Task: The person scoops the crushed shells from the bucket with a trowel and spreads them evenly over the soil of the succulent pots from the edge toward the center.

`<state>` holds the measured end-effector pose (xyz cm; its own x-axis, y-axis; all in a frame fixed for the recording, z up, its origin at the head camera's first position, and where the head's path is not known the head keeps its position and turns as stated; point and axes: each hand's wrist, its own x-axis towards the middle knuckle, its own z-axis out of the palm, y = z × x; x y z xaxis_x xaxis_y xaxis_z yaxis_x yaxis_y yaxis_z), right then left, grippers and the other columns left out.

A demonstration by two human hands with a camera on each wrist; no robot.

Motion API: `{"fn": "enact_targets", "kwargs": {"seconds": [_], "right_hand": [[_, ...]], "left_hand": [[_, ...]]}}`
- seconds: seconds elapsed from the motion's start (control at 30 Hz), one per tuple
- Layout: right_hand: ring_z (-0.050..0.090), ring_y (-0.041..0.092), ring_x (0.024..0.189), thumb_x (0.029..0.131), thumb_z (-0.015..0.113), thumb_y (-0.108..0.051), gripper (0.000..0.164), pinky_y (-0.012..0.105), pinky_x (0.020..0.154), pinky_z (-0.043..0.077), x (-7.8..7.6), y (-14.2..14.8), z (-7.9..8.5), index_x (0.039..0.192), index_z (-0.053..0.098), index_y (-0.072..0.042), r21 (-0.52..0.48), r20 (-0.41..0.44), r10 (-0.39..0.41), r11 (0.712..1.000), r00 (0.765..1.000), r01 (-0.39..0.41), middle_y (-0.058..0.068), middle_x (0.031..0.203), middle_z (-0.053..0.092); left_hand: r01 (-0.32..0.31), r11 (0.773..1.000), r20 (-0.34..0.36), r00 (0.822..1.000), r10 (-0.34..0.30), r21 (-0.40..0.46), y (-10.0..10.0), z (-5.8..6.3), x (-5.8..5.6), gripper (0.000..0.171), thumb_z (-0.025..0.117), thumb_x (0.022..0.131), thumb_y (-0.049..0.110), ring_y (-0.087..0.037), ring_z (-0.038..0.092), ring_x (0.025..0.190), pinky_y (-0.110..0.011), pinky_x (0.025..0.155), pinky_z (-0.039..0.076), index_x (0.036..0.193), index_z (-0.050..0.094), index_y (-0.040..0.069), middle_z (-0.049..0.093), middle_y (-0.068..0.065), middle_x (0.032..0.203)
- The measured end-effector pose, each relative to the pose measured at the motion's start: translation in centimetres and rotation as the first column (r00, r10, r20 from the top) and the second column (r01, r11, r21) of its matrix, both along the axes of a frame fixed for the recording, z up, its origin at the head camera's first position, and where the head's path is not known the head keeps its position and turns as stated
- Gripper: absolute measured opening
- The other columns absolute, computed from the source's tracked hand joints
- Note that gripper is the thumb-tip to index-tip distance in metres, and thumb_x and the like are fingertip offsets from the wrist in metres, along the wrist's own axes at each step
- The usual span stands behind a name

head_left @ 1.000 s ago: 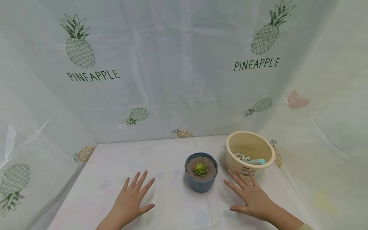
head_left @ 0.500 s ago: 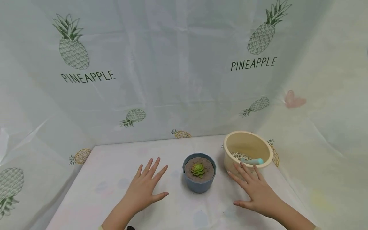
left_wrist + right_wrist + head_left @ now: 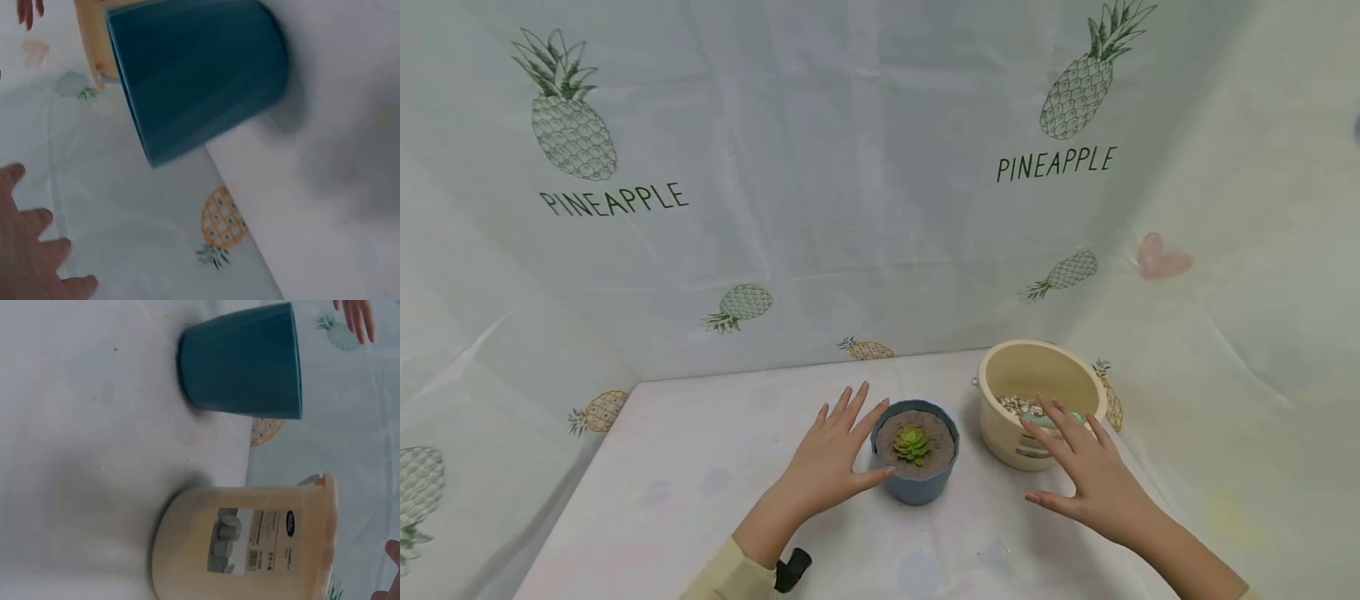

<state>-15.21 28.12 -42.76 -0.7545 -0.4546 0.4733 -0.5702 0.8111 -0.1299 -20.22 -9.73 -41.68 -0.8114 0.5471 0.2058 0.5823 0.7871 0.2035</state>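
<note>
A blue pot of brown soil with a small green succulent stands mid-table. My left hand hovers at its left side, fingers spread; thumb and index tip overlap the rim in the head view. In the left wrist view the blue pot appears apart from those fingers. A cream bucket stands behind and right of the pot. My right hand is raised in front of it, fingers spread, holding nothing. Fingertips cover part of a turquoise-handled tool in the bucket.
Pale pebbles lie at the bottom of the bucket, whose side bears a label. A white patterned cloth covers the table. Pineapple-print curtains enclose the back and sides. A black device sits at my left wrist.
My left hand has moved right and forward to the pot's left rim. My right hand has shifted slightly right. The pot and bucket stay in place while the head view has turned slightly.
</note>
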Motion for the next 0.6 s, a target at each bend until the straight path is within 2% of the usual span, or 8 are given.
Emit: {"fn": "enact_targets", "kwargs": {"seconds": [0.2, 0.4, 0.6], "right_hand": [[0.029, 0.044, 0.137, 0.075, 0.083, -0.038, 0.088, 0.060, 0.113, 0.006, -1.1, 1.1, 0.8, 0.150, 0.040, -0.025, -0.099, 0.069, -0.029, 0.994, 0.997, 0.035, 0.014, 0.155, 0.027], [0.033, 0.050, 0.130, 0.076, 0.083, -0.032, 0.081, 0.074, 0.094, 0.023, -1.9, 2.4, 0.7, 0.147, 0.045, -0.028, -0.182, 0.134, -0.046, 0.981, 0.990, 0.070, 0.020, 0.151, 0.032], [0.037, 0.051, 0.126, 0.075, 0.085, -0.028, 0.077, 0.074, 0.088, 0.028, -2.8, 3.4, 0.7, 0.143, 0.050, -0.023, -0.207, 0.129, -0.045, 0.976, 0.991, 0.071, 0.025, 0.145, 0.039]], "left_hand": [[0.012, 0.991, 0.174, 0.984, -0.034, 0.130, 3.7, 0.5, -1.3, 0.095, 0.060, 0.083, 0.070, -0.026, 0.004, 0.148, -0.059, 0.113, 0.017, 0.158, 0.018, 0.029, 0.006, -0.006, 0.163], [0.050, 0.984, 0.261, 0.961, -0.094, 0.171, 7.5, 0.7, -2.5, 0.095, 0.058, 0.082, 0.072, -0.023, 0.004, 0.148, -0.053, 0.115, 0.017, 0.157, 0.015, 0.033, 0.006, -0.004, 0.163], [0.088, 0.986, 0.289, 0.949, -0.126, 0.142, 10.9, 1.5, -3.9, 0.094, 0.059, 0.082, 0.071, -0.023, 0.006, 0.148, -0.051, 0.115, 0.019, 0.157, 0.015, 0.036, 0.008, -0.002, 0.163]]}}
